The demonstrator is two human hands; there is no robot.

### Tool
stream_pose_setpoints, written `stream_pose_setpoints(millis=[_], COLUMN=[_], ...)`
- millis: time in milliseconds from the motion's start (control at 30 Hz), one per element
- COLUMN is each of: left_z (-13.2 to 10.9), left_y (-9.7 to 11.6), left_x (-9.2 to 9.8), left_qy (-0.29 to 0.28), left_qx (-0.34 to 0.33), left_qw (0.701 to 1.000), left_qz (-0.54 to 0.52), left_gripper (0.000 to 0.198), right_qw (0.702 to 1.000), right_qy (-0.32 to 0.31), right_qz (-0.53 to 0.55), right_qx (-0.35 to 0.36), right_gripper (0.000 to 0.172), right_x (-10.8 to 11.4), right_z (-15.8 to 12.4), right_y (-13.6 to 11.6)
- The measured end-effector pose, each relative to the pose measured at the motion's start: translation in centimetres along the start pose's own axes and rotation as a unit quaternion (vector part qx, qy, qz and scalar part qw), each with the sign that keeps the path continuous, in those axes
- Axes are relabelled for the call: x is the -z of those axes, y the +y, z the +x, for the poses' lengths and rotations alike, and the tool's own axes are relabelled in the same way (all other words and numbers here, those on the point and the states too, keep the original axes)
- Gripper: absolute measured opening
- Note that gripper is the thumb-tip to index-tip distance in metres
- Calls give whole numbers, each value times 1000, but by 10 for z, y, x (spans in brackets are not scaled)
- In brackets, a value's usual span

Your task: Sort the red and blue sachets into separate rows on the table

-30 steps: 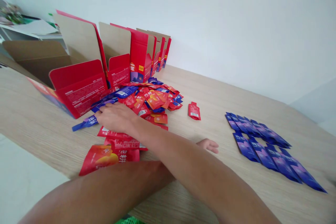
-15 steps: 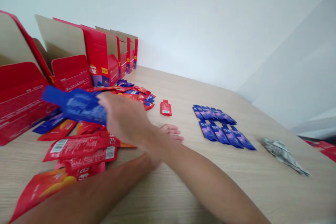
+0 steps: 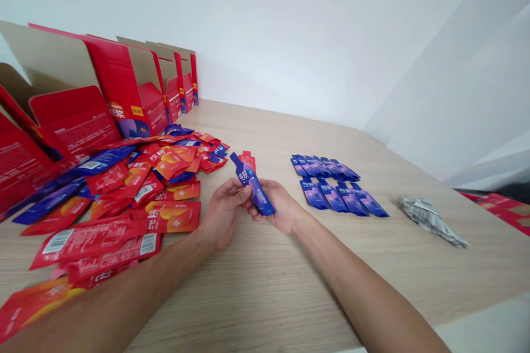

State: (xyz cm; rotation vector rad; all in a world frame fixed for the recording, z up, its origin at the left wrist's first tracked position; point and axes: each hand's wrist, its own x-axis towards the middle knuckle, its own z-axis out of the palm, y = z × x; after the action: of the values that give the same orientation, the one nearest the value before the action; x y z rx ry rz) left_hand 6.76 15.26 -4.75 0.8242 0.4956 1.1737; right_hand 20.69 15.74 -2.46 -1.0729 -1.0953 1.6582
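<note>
A blue spouted pouch [image 3: 260, 196] with white lettering is held between my two hands above the table, tilted with its narrow neck up and to the left. My left hand [image 3: 226, 210] pinches its left edge, thumb on the front. From the other side my right hand [image 3: 281, 207] grips the pouch, its fingers partly hidden behind it. Just beyond lies a single red pouch [image 3: 247, 160], partly covered by the blue one. To the left spreads a loose pile of red pouches [image 3: 171, 161] with blue pouches [image 3: 105, 159] mixed in.
Open red cartons [image 3: 78, 118] stand in a row at the back left. Blue pouches [image 3: 333, 196] lie in two overlapping rows right of my hands. A crumpled grey-and-white striped cloth or bag [image 3: 430, 220] lies farther right. Something red [image 3: 497, 209] shows past the table's right edge.
My right hand has brought the blue pouch from over the pile on the left back to the middle. The arms are no longer crossed, and my left hand now holds the pouch too.
</note>
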Motion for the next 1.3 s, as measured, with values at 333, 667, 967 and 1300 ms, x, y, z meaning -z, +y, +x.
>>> stream_pose_setpoints(millis=[333, 667, 967, 1300], left_z=[4, 6, 0, -6], left_y=[6, 3, -9, -4], left_x=[11, 12, 5, 0], left_qy=[131, 133, 93, 37], left_qx=[-26, -19, -22, 22], left_qw=[988, 987, 989, 979], left_qz=[71, 93, 112, 200], left_gripper=[26, 41, 38, 18], right_qw=[995, 986, 781, 643], right_qy=[73, 46, 184, 357], right_qz=[-55, -157, -543, -654], right_qx=[35, 43, 246, 175], right_gripper=[36, 47, 31, 25], right_x=[9, 23, 14, 94], right_z=[-6, -12, -28, -40], right_y=[-12, 8, 9, -56])
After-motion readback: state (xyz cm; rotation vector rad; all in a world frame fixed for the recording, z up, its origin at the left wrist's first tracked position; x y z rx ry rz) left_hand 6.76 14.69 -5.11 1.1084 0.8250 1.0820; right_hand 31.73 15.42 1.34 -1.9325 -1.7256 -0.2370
